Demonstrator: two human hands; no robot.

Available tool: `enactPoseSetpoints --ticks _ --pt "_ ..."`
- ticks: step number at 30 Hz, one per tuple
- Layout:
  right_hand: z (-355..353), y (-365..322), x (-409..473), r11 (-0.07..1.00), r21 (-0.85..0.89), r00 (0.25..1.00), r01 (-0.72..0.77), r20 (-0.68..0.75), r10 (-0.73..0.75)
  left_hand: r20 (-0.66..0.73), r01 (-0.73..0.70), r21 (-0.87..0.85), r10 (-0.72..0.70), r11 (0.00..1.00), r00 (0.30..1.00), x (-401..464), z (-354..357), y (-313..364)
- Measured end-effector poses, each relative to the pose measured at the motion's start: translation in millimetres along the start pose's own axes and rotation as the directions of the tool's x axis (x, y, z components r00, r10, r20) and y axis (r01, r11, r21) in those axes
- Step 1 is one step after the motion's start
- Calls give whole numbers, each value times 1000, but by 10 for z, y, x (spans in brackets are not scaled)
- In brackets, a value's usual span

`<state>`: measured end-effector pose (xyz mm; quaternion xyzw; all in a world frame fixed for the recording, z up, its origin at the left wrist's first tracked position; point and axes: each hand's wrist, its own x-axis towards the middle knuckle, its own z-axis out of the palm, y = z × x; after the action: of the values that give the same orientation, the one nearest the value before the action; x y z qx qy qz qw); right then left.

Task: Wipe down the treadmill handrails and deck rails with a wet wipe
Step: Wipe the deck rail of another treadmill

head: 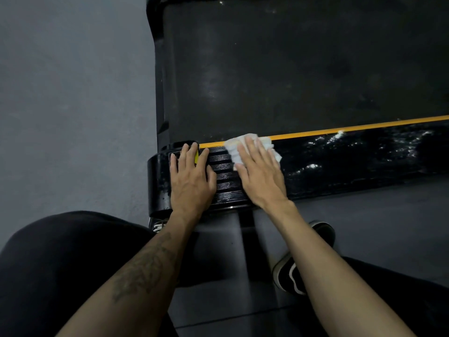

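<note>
Flat-pressed under the right hand [261, 176], fingers straight and together, sits the crumpled white wet wipe [245, 147], pinned on the glossy black deck rail [340, 164] of the treadmill, right at the yellow stripe [340, 129] along the rail's inner edge. Wipe pokes out past the fingertips and on both sides of the hand. Left hand [192, 176] lies palm-down just beside it, fingers spread, holding nothing, resting on the ribbed black end section of the same rail [226, 176], fingertips near a small yellow label [196, 156]. Hands close together, not touching. Rail to the right of the wipe shows shiny wet-looking patches. Beyond the rail, the dark treadmill belt [291, 69] with faint pale smudges. Grey floor [73, 93] left of the machine. Below: bare forearms, left one tattooed, black trousers [60, 263], black sneaker with white stripe [298, 263] on the floor under the right arm.
</note>
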<state>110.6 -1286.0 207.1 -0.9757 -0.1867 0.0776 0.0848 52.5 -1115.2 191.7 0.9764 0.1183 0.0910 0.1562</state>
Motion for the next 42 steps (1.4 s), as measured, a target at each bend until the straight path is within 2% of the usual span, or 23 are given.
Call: enactPoseSetpoints --ticks 2,4,5,8,10,14,15,20,25,26,29,31,34,36,37,39,41,42 --pt "-2 10 -9 988 22 987 -155 -32 156 -1 1 -4 -1 1000 1000 3 1 -10" --pt "23 -115 -10 974 14 974 -225 -34 225 -3 -2 -8 2 1000 1000 2 6 -7" --pt "38 -179 -15 980 17 979 -200 -26 201 0 -3 -9 3 1000 1000 1 7 -4" --pt "46 -184 -60 1000 -9 1000 -4 10 4 0 -8 -13 8 1000 1000 -7 14 -8" --pt "25 -42 -68 998 -47 999 33 17 -32 -2 -32 -25 32 999 999 -10 10 0" --pt "44 -83 -74 977 18 976 -214 -44 215 -3 -141 -35 141 989 990 -18 9 -6" --pt "67 -171 -81 972 21 971 -232 -48 233 0 -164 -37 164 986 987 -20 11 -4" --pt "104 -122 -160 999 -39 1000 12 -3 -12 42 -227 -65 230 972 972 -15 4 -19" --pt "108 -87 -163 971 5 969 -238 -65 238 47 -232 -74 236 970 971 -11 1 -12" --pt "125 -159 -171 973 2 972 -229 -59 229 44 -228 -77 232 971 972 -7 3 -11" --pt "137 -196 -231 998 -51 1000 -30 1 31 48 -220 -88 225 972 973 6 10 -19" --pt "84 -40 -240 998 -49 999 41 16 -40 52 -217 -80 222 973 974 7 22 -3" --pt "40 91 -251 995 -29 995 -95 -16 94 55 -208 -82 213 975 976 25 34 40" --pt "64 -52 -256 984 -3 983 -180 -38 179 65 -197 -80 202 977 977 35 39 70" --pt "86 -145 -259 984 3 983 -180 -40 180 75 -188 -74 193 979 978 35 39 90" --pt "127 -229 -273 995 -38 996 -90 -22 89 90 -150 -64 156 987 984 25 46 147" --pt "107 -113 -282 996 -86 1000 1 4 -1 100 -102 -67 109 992 989 -1 64 223" --pt "87 -23 -279 997 -83 1000 1 3 -1 102 -85 -63 91 994 991 -12 74 254"
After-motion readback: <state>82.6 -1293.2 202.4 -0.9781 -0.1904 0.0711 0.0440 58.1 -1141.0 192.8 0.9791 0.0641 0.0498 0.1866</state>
